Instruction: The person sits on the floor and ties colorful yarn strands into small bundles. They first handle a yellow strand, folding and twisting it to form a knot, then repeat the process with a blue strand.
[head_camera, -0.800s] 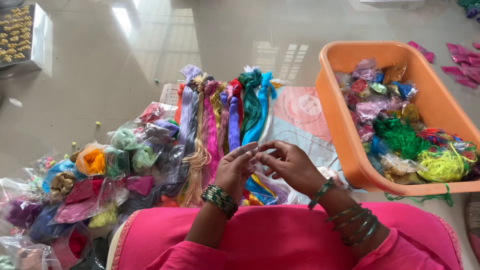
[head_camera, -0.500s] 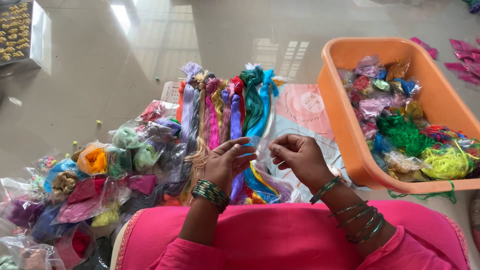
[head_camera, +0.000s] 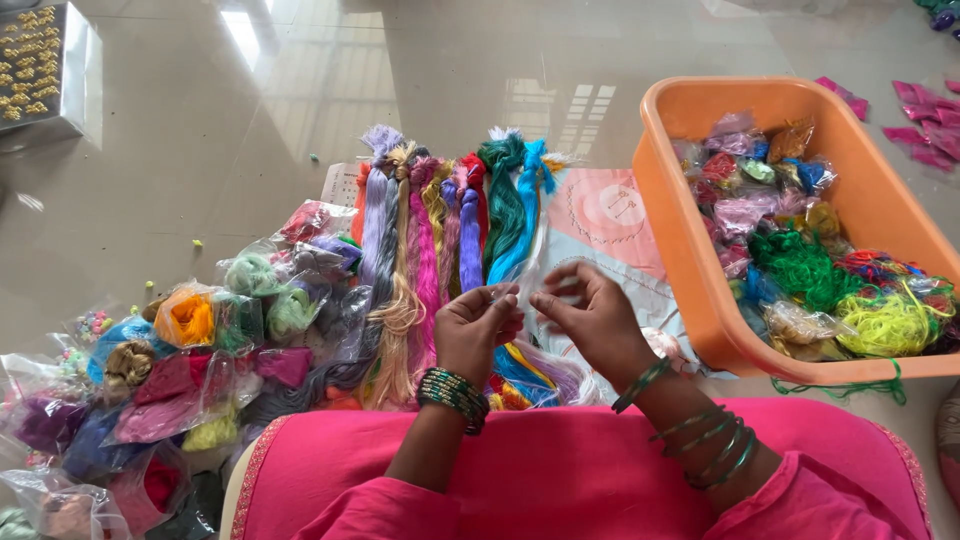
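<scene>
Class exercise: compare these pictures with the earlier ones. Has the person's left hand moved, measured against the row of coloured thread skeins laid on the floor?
Cannot tell. The left hand lies at the near ends of the thread skeins, beside the right hand, much as earlier; the camera shifts slightly, so any small move is uncertain.

Orange tub (head_camera: 690, 250) beside multicoloured thread skeins (head_camera: 440, 215)

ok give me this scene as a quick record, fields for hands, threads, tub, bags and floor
left hand: raised over the lap, fingertips pinching a thin pale strand, green bangles on the wrist
right hand: close beside the left, fingers curled at the same strand
thread skeins: long bundles laid side by side on the floor, lilac, pink, gold, red, green, blue
orange tub: to the right, filled with bagged and loose thread
plastic bags: heaped to the left, holding coloured thread
floor: glossy pale tiles
pink cushion: across the lap
</scene>
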